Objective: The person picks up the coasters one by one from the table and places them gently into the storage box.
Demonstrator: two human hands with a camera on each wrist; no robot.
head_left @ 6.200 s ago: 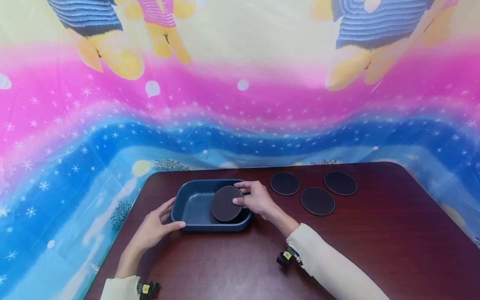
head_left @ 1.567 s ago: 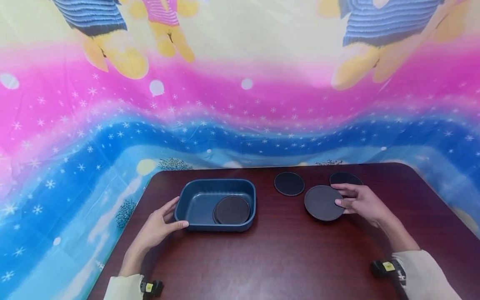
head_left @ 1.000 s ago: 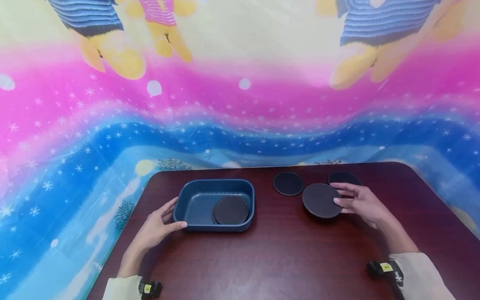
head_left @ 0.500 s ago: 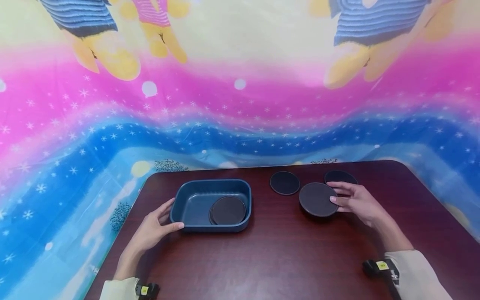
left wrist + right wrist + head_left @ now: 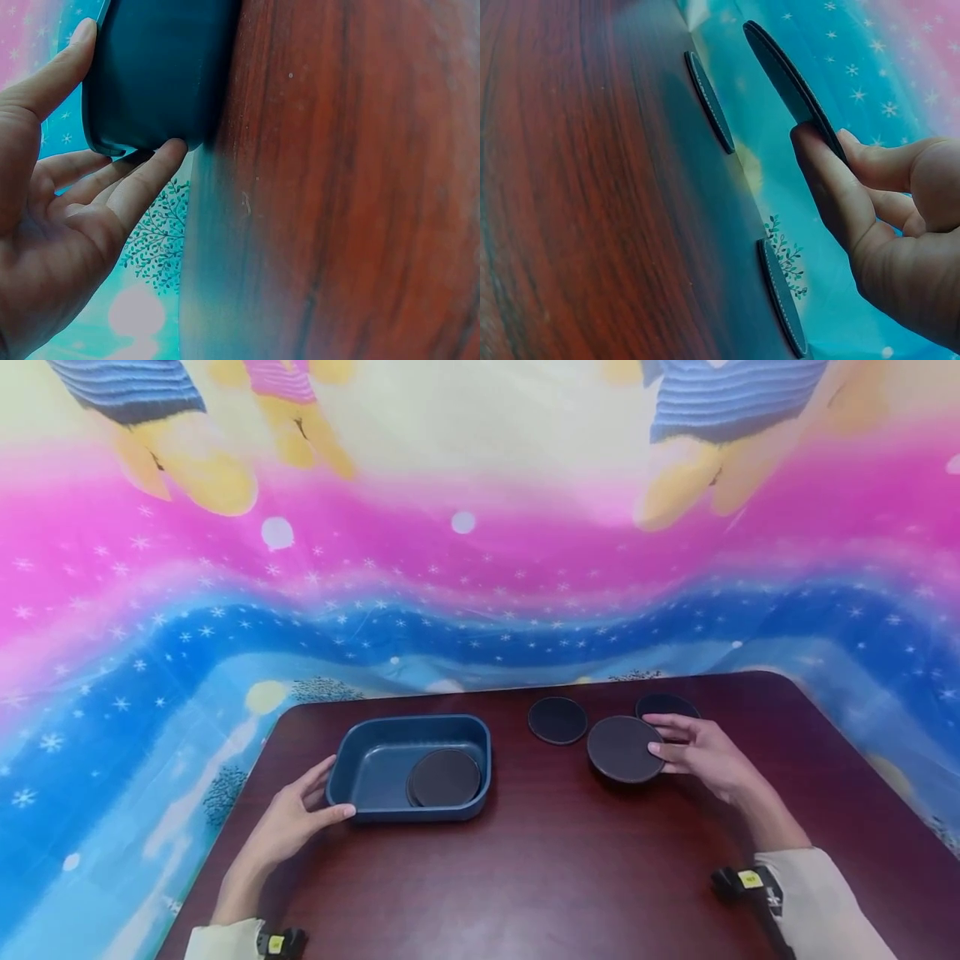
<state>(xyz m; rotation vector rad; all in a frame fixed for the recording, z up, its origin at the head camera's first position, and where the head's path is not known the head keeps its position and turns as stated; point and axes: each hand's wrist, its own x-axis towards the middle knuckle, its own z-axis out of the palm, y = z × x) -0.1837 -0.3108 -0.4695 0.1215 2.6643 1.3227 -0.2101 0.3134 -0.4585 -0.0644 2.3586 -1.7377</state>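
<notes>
Right hand [image 5: 701, 756] pinching a dark round mat [image 5: 625, 748] at its right edge, thumb on top, fingers under; mat lifted clear of the counter [image 5: 525, 877], well to the right of the blue tray [image 5: 345, 768]. In the right wrist view, same mat [image 5: 791, 82] up in the air, thumb [image 5: 829, 180] pressed on its face. Two more round mats flat on the counter: one [image 5: 557, 720] just right of the tray and a bit farther back, the other [image 5: 663, 704] farther right of the tray, partly hidden behind the held mat and the hand. Inside the tray, on its right side, a small pile of round mats [image 5: 444, 777] lying flat. Left hand [image 5: 288, 814] at the tray's near left corner, grip spread and relaxed, thumb against the front wall, fingers along the left wall. In the left wrist view, straight fingers [image 5: 142, 176] touching the tray [image 5: 161, 67] at its bottom edge. Behind the tray and the counter, a bright cloth [image 5: 480, 568] with pink and blue bands and little white stars
</notes>
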